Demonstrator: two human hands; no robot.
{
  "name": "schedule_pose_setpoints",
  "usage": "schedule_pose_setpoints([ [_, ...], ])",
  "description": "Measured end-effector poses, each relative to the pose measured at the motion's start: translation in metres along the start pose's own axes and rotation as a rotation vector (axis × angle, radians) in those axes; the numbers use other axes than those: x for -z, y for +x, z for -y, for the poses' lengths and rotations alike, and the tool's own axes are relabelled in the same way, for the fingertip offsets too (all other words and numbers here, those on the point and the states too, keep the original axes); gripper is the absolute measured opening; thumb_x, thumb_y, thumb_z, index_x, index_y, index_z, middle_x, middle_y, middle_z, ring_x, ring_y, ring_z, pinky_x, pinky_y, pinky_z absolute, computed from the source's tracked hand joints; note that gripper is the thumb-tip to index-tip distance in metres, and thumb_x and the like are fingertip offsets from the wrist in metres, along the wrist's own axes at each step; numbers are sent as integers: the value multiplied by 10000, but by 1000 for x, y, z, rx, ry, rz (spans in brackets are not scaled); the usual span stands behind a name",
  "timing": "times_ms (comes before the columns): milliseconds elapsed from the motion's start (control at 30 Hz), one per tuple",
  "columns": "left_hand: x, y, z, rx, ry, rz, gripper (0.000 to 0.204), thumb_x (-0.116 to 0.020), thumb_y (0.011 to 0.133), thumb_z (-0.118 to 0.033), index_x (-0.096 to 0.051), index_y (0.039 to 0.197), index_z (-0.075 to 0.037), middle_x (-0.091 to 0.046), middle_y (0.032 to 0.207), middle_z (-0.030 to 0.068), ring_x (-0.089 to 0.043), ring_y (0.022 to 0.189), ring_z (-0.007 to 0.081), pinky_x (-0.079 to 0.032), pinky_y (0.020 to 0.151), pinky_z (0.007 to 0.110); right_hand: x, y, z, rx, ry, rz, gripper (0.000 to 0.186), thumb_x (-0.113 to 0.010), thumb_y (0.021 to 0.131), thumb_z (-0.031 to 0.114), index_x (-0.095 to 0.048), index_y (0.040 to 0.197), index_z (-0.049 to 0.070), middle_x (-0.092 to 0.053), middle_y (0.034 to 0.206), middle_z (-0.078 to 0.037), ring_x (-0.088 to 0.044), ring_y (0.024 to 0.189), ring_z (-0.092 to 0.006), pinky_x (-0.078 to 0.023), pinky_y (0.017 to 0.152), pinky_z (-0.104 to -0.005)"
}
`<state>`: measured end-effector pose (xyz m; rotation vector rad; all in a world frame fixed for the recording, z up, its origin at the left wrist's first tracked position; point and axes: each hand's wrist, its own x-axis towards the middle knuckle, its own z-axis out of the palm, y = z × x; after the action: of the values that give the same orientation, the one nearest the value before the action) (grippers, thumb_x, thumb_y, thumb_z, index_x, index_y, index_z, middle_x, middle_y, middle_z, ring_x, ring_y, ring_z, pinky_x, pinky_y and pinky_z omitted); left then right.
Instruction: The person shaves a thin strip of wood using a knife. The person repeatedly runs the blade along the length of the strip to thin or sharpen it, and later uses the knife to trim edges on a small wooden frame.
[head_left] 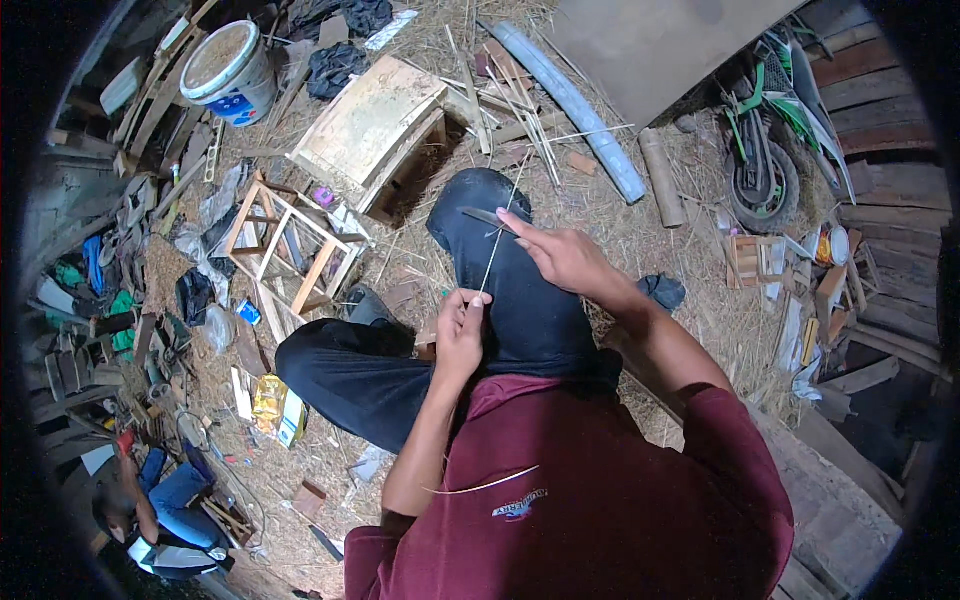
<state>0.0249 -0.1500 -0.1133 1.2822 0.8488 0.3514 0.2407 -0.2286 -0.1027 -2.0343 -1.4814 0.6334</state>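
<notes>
My left hand (463,328) pinches a thin wooden strip (491,262) above my dark trousers. The strip runs up and away over my knee. My right hand (566,258) is closed on a knife (484,215), its dark blade lying across the strip near the knee, with the index finger stretched along it. Most of the handle is hidden in the palm. A pale curved sliver (485,482) rests on my maroon shirt.
A wooden box (365,115) and several thin sticks (535,120) lie ahead. Left are a small wooden frame (295,245) and a white bucket (228,75). A motorbike (770,150) stands far right. Another person (165,510) sits at lower left. Straw covers the ground.
</notes>
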Motion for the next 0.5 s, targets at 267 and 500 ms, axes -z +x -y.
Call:
schedule_pose_setpoints([
  [267,53,-62,10,191,-127,59,167,-512,1013,-208,-578,970,-60,-359,565,-87,-299,475,22,-208,447,230,-7,-3,-16,-30,43,-95,545,-501,954,184,-377,1473,296,-613,755,-283,-613,688,-461,-483,632,-531],
  [500,101,-96,13,205,-344,-81,201,-525,1003,-238,-537,941,-47,-333,550,-64,-280,459,43,-225,456,235,-10,0,-27,108,164,-286,523,-508,975,203,-375,1481,185,-660,826,-230,-631,678,-401,-497,634,-455],
])
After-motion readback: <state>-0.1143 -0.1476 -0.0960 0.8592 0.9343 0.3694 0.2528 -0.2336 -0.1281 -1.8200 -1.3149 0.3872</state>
